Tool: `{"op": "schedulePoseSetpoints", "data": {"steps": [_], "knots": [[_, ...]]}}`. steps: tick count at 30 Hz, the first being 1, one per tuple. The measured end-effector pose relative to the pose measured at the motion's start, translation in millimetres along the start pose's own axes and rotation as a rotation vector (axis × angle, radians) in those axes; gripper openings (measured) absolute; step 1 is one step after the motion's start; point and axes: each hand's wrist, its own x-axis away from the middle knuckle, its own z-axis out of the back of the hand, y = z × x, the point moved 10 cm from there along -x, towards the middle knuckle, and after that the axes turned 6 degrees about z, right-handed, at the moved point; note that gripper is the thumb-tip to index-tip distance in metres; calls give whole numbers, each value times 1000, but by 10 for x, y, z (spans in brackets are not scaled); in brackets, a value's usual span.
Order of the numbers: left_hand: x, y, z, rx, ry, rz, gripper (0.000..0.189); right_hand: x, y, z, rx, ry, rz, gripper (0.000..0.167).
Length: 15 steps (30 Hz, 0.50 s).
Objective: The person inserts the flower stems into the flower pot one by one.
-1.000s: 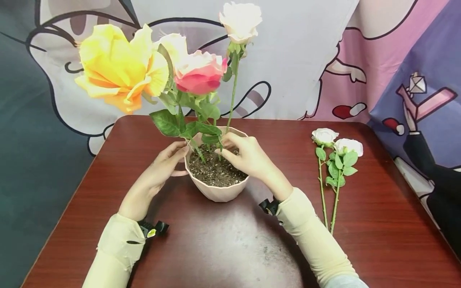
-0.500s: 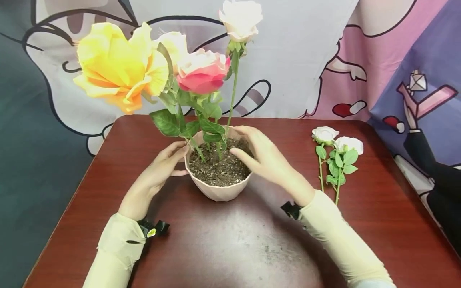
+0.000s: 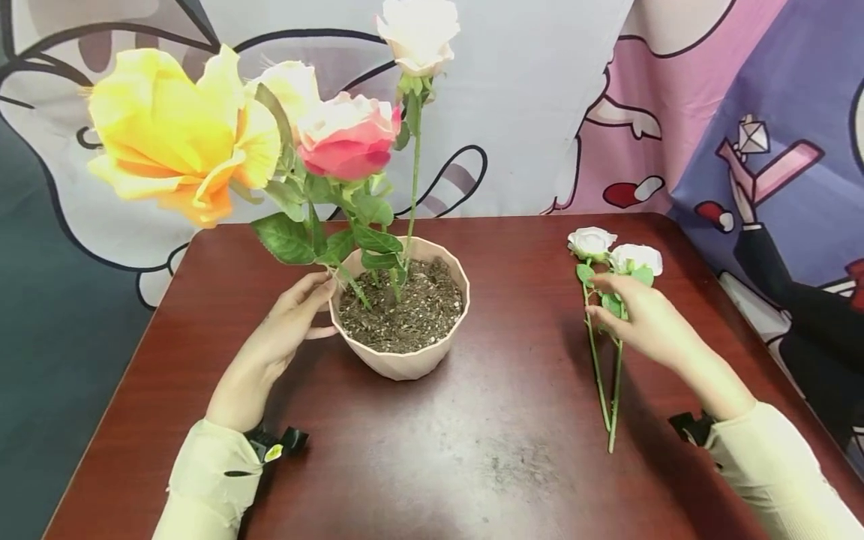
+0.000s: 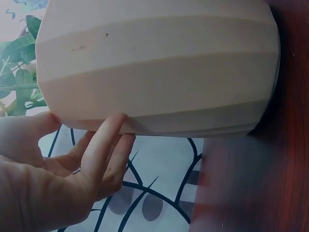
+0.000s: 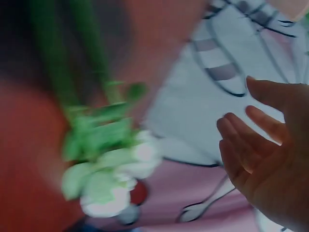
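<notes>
Fingers of my right hand (image 3: 644, 319) are parted and hold nothing, hovering over the leafy part of two white roses (image 3: 592, 243) that lie on the bench (image 3: 486, 435), well to the right of the pot (image 3: 398, 365). Fingers of my left hand (image 3: 278, 334) rest loosely against the pot's left wall, touching rather than clenching it. I'd judge the roses light, with thin, fairly stiff stems (image 3: 617, 401) and soft petals that would crease if squeezed, so I'd pinch a bare stem below the leaves (image 3: 584, 274) — not the bloom. Those leaves crowd between the stems, whose lower ends nearly meet, so one rose may drag the other. The pot looks steady, probably weighted by its soil (image 3: 432, 307); its front right is open, while stems crowd its back left. Above and left of the pot leans a big yellow flower (image 3: 178, 135), with a pink rose (image 3: 347, 142) nearer and a tall pale rose (image 3: 420, 37) above its back — all easily brushed by a sleeve. Behind the pot hangs a printed cloth (image 3: 526, 112).
</notes>
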Motion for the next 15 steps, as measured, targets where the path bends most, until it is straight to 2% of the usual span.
{"op": "schedulePoseSetpoints", "data": {"steps": [3, 7, 15], "knots": [[30, -13, 33, -8, 11, 6, 54, 208, 124, -158, 51, -24, -18, 29], [41, -19, 43, -9, 13, 4, 51, 411, 183, -333, 109, -51, -36, 23], [3, 12, 3, -4, -13, -2, 48, 573, 159, -507, 184, -116, -77, 16]]}}
